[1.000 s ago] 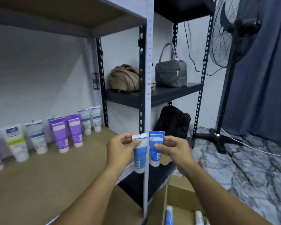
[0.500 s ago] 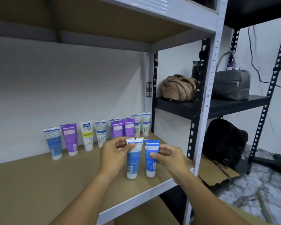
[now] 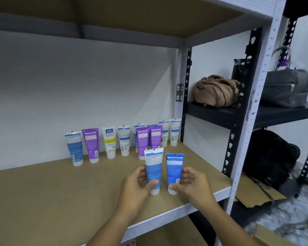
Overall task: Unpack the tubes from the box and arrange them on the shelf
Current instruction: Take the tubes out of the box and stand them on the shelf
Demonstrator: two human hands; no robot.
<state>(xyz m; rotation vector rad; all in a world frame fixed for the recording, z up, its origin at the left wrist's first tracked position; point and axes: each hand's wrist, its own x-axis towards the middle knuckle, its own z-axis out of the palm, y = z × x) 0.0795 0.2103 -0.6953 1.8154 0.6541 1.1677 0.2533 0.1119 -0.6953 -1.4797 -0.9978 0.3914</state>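
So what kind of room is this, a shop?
More likely a storeroom or back room: bare metal racks, bags parked on a side shelf, cardboard on the floor, and tubes being lined up on a shelf.

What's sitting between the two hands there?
In the head view, two blue tubes stand side by side on the shelf: the left hand grips the paler one, the right hand the darker.

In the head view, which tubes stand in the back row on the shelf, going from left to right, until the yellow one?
Blue tube → purple tube → white tube with yellow band.
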